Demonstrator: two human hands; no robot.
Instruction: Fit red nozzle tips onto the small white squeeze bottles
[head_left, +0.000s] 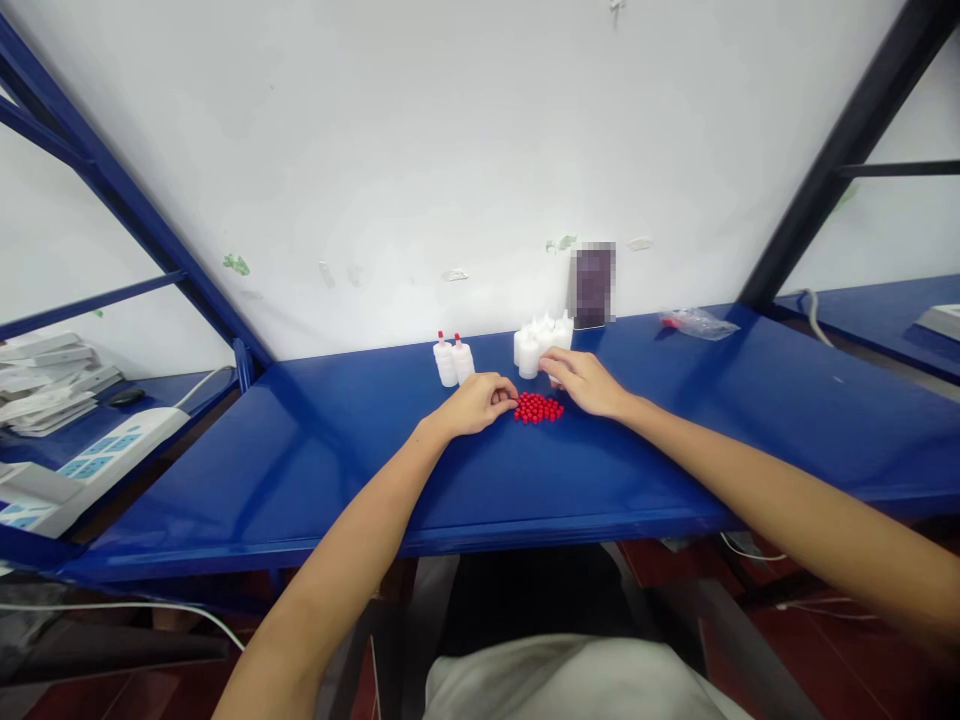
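White bottles (529,357) partly behind right fingers (560,358); left fingers (504,391), grip unclear.

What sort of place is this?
Probably a small workshop or hand-assembly station: a plain blue workbench against a wall, a group of white bottles beside a pile of small red pieces, and a power strip off to the left.
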